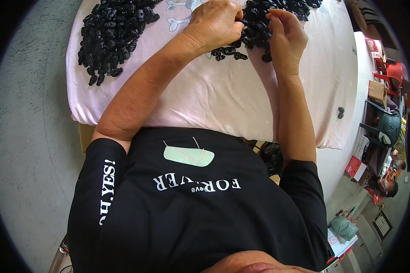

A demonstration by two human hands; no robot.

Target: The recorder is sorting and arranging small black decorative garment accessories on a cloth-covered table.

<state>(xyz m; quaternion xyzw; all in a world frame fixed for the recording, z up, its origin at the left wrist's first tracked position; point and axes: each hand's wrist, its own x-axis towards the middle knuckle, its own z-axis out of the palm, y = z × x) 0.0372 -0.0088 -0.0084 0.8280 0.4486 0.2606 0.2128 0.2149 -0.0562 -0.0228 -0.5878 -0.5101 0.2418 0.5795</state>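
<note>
My left hand is at the near left edge of a pile of small black plastic parts. Its fingers curl inward, and their tips are hidden, so I cannot tell whether a part is between them. Over the right side of that pile is my right hand, thumb and index fingertips close together. Whether they pinch a part is not clear. A few loose black parts lie just below my left hand. Further left, a second, larger heap of similar black parts spreads over the cloth.
A pale pink cloth with printed figures covers the table. Two small black parts lie near its right edge. To the right are a red plastic chair, a dark green chair, cardboard boxes and other people.
</note>
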